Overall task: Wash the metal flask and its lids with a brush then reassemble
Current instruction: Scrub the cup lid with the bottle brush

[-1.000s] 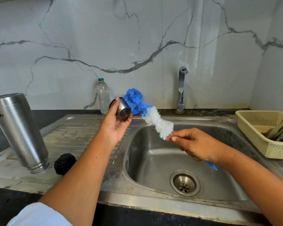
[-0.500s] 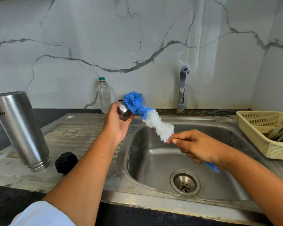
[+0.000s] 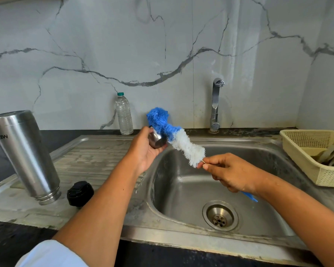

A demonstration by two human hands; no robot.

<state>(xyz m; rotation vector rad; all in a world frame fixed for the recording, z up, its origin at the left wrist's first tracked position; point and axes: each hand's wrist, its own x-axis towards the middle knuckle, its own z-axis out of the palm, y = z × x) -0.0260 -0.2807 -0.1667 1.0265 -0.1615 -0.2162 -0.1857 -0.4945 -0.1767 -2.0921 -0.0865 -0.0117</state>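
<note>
Brush (image 3: 181, 142) in right hand (image 3: 230, 175), perhaps against metal lid (image 3: 157, 141) in left hand (image 3: 143, 152).

Bright daylight, sharp, wide-angle edge distortion

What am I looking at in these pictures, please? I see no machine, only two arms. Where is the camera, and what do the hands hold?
There is no machine here: a person works with bare hands. One camera sits on the person's head and looks forward and down, so both arms enter from below. The left hand holds a small metal cap. The right hand pinches the brush by its stem; the blue bristles touch the cap. On the drainboard the metal flask stands mouth down, a black lid beside it. At the wall stand a water bottle and the tap; the basket on the right holds a cloth.
</note>
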